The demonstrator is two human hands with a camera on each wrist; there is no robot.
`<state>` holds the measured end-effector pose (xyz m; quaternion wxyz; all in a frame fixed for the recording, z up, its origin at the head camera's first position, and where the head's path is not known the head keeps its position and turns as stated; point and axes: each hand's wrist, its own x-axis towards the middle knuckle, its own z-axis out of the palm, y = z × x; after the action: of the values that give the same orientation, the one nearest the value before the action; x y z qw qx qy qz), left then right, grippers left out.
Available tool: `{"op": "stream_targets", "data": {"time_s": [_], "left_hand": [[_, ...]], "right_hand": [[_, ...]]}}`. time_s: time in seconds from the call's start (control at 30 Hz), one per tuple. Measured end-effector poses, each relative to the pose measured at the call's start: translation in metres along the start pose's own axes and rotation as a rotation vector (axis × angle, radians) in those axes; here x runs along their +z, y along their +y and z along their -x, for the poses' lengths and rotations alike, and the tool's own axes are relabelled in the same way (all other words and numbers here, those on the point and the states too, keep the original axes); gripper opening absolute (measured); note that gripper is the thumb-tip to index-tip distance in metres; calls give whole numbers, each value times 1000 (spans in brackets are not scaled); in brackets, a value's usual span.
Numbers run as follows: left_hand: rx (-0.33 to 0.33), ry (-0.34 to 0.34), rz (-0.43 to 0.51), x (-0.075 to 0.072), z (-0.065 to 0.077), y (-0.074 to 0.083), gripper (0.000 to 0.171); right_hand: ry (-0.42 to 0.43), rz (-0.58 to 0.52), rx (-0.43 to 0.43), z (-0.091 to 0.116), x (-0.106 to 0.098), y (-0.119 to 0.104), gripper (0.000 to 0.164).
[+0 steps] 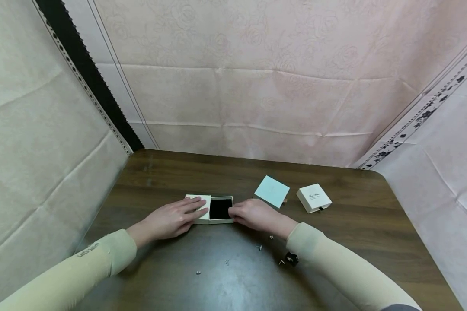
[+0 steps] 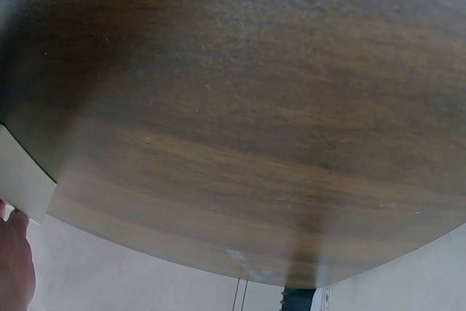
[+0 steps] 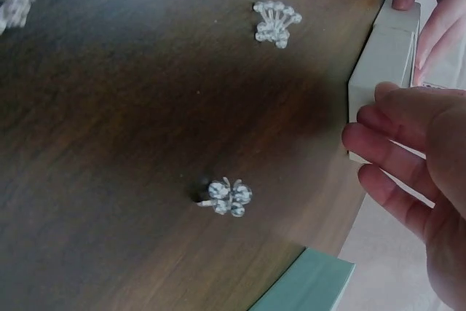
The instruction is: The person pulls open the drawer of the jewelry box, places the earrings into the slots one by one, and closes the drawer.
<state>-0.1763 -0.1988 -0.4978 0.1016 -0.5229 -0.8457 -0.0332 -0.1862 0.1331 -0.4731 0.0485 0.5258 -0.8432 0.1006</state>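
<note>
A small white drawer-style box [image 1: 202, 220] lies on the wooden table in the head view, its tray pulled partway out of the sleeve. Black lining [image 1: 219, 209] covers the tray's floor. My left hand [image 1: 175, 218] holds the sleeve, fingers spread over its top and thumb low at the front. At the tray's right end wall, my right hand [image 1: 254, 214] pinches with bent fingers; the right wrist view shows its fingertips [image 3: 353, 136] right at the box end. On the table near that hand lie a butterfly-shaped crystal piece [image 3: 230, 196] and a fan-shaped crystal piece [image 3: 277, 22].
Behind my right hand lies a pale blue square piece [image 1: 271, 191]. Farther right stands another white box [image 1: 314, 198] with printed lettering and a black tab. Several tiny shiny pieces are scattered nearer me, one a small stud [image 1: 198, 272]. Cloth curtains [image 1: 233, 108] surround the table.
</note>
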Motion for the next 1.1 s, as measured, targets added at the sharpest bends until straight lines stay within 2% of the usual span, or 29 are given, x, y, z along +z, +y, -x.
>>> {"op": "stream_targets", "data": {"time_s": [0.13,0.57,1.1], "left_hand": [[-7,-7,3,0,0,0,63],[11,29,4,-1,1,1,62],[12,40,-11,-1,2,2,62]], "right_hand": [[-7,6,-13,0,1,0,13],[-14,-39,-6,0,1,0,12],[-21,-105,50,-5,1,-1,16]]}}
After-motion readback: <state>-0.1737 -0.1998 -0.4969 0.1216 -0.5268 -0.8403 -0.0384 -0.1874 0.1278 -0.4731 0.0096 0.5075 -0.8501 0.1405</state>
